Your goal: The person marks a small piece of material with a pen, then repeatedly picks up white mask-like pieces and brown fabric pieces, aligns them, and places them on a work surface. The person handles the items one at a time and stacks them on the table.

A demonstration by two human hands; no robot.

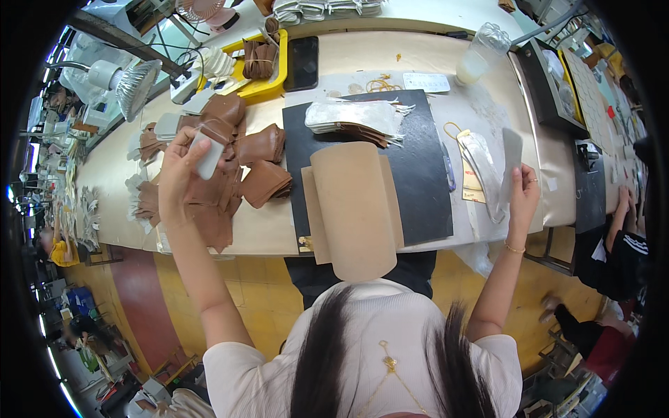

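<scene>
My left hand [182, 166] is raised over stacks of brown leather pieces [263, 182], its fingers pinching a small pale flat piece [211, 160]. Off to the right, my right hand [524, 195] grips a longer pale grey strip [512, 148] that points away from me. Between the hands, a tan curved panel [355, 209] lies over the near part of a black board [432, 209] and juts past the table edge toward my lap. Behind the panel, a bundle of whitish strips [355, 117] with brown layers beneath rests on the board.
At the back left are a yellow tray [283, 66] holding banded brown pieces, a black phone [302, 63] and a lamp [139, 90]. A plastic bottle [484, 52] and a dark box [547, 90] stand back right. A pale strip [481, 157] lies beside my right hand.
</scene>
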